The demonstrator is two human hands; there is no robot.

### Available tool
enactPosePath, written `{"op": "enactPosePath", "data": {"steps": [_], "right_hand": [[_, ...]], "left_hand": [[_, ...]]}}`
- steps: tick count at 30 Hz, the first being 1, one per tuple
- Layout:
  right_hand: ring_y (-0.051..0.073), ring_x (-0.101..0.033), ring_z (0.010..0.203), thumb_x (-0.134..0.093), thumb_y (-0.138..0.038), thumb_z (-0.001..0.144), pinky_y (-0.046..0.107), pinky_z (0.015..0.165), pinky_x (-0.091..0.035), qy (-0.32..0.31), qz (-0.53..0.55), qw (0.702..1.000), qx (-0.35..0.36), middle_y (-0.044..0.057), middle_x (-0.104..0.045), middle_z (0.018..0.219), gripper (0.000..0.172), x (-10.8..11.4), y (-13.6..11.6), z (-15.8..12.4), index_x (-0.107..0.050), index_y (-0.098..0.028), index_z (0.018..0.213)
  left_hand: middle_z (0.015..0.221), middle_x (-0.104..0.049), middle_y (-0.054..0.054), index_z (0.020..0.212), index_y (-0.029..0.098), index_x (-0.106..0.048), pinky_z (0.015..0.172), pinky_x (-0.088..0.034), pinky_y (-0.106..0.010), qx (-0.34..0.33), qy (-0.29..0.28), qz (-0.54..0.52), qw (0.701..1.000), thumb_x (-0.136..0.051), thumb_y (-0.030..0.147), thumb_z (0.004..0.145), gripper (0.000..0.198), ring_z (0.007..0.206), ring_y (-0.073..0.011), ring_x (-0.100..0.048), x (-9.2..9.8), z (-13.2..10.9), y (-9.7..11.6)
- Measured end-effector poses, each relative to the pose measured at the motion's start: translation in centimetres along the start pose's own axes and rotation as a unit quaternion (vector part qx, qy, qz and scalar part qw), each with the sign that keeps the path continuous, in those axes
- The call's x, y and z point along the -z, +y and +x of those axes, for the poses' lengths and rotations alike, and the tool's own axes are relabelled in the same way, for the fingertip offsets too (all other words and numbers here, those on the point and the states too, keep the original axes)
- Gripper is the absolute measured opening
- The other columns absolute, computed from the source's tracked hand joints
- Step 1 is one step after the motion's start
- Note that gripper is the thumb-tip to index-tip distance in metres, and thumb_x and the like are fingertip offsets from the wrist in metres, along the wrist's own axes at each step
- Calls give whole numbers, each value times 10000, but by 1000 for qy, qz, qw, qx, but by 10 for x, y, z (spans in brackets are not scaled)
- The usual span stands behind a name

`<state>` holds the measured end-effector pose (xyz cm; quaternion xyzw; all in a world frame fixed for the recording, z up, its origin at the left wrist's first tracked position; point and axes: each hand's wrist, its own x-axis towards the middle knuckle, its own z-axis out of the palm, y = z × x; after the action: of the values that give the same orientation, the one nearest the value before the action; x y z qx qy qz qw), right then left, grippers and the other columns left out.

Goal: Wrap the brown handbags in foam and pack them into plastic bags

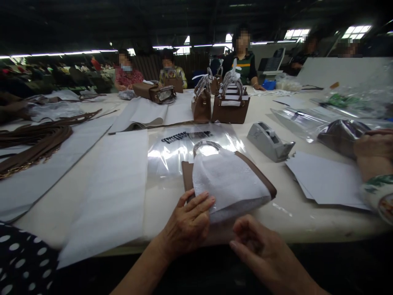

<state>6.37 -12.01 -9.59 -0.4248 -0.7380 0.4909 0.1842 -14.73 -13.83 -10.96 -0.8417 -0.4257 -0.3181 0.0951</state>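
Note:
A brown handbag [187,175] lies on the table in front of me, with a white foam sheet [230,180] over most of its face. Its wrapped handle [207,144] points away from me. My left hand [192,219] rests on the sheet and the bag's near left side, fingers stretched out flat. Just off the bag's near edge, my right hand [260,246] is loosely curled, thumb apart from the fingers, and nothing shows in it. Beneath and beyond the bag is a clear plastic bag [167,157] with dark printing.
A grey tape dispenser [268,141] and white sheets [328,180] lie to the right, near another person's hand [374,151]. At left are a long white foam sheet [113,184] and brown straps [39,143]. Finished handbags [231,108] stand farther back, with co-workers behind.

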Motion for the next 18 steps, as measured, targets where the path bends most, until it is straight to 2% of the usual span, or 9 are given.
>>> {"op": "enactPosePath", "data": {"steps": [1, 3, 4, 6, 9, 12, 15, 18], "right_hand": [[68, -499, 513, -507, -242, 816, 173, 465, -414, 39, -81, 991, 101, -7, -551, 725, 153, 3, 7, 1, -447, -203, 951], [97, -549, 646, -487, -145, 823, 200, 575, -451, 95, -211, 931, 284, 22, -580, 818, 268, 8, 18, 5, -460, -213, 1081], [106, -553, 683, -467, -104, 826, 213, 603, -455, 108, -253, 896, 349, 32, -587, 846, 325, 9, 20, 8, -455, -210, 1134], [121, -553, 715, -450, -62, 827, 250, 649, -461, 114, -300, 843, 431, 44, -596, 849, 373, 10, 21, 13, -467, -180, 1180], [174, -559, 867, -507, -73, 806, 357, 815, -448, 151, -318, 800, 487, 71, -611, 918, 375, 11, 16, 16, -509, -136, 1175], [186, -515, 1028, -454, -62, 835, 413, 978, -347, 171, -336, 779, 501, 69, -610, 1000, 332, 14, 19, 18, -545, -140, 1145], [176, -500, 1059, -380, -49, 867, 433, 991, -320, 174, -354, 765, 508, 65, -598, 1037, 321, 16, 27, 25, -576, -166, 1092], [155, -520, 1003, -447, -57, 850, 404, 966, -329, 189, -344, 759, 520, 44, -613, 995, 255, 14, 29, 33, -614, -179, 999]], "left_hand": [[1174, -585, -57, 824, 159, -555, 1036, -287, -436, 2, 0, 0, 1000, -473, 102, 763, 117, 1163, -225, -471, 0, 0, 0], [1173, -586, -60, 821, 161, -552, 1032, -289, -441, 5, -3, -2, 1000, -474, 98, 763, 116, 1163, -226, -472, 0, 0, 1], [1171, -587, -61, 820, 162, -550, 1030, -291, -442, 7, -3, -4, 1000, -472, 96, 763, 117, 1162, -226, -473, -1, 0, 1], [1168, -589, -61, 819, 163, -547, 1028, -294, -439, 11, -5, -7, 1000, -472, 91, 761, 119, 1162, -223, -473, -1, 0, 2], [1169, -588, -62, 833, 164, -543, 1029, -290, -444, 19, -10, -10, 1000, -481, 89, 757, 124, 1166, -223, -468, -1, 0, 3], [1162, -593, -68, 834, 162, -537, 1025, -289, -453, 24, -12, -16, 999, -482, 88, 756, 121, 1168, -224, -466, -1, 0, 3], [1158, -595, -73, 833, 158, -535, 1020, -297, -446, 27, -13, -21, 999, -479, 78, 756, 124, 1169, -218, -466, -2, 1, 2], [1172, -585, -74, 843, 158, -538, 1022, -294, -447, 31, -17, -21, 999, -487, 85, 757, 124, 1174, -217, -461, -3, 0, 1]]}}
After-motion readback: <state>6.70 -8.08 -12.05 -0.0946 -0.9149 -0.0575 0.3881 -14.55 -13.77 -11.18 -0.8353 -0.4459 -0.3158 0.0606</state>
